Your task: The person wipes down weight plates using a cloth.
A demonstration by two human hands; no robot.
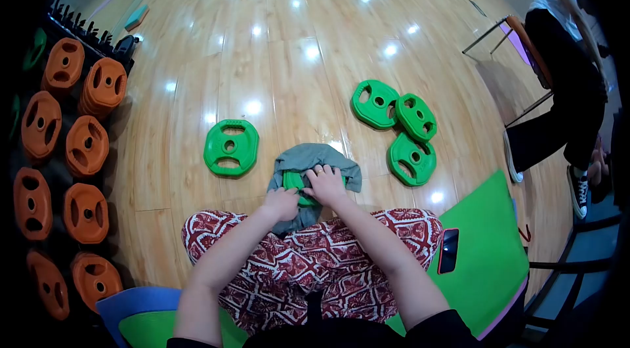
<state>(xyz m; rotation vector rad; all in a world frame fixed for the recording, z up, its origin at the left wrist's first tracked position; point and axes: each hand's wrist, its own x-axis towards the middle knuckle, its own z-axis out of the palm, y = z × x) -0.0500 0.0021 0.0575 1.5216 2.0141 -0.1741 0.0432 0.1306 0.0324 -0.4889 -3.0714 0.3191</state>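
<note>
In front of my crossed legs, a green weight plate (291, 180) lies partly wrapped in a grey cloth (315, 155). My left hand (282, 204) is closed at the near left edge of the plate, fingers curled against it. Over the plate's right side, my right hand (326, 185) grips the cloth with bent fingers; a ring shows on one of them. The cloth and both hands cover much of this plate. Another green weight plate (243, 148) lies flat to the left, apart from my hands.
Three green plates (397, 121) lie touching at the right. Orange plates (88, 213) hang on a rack along the left. A phone (448, 251) rests on the green mat (482, 236) beside my knee. A person (558, 65) sits on a chair (535, 52) at the right.
</note>
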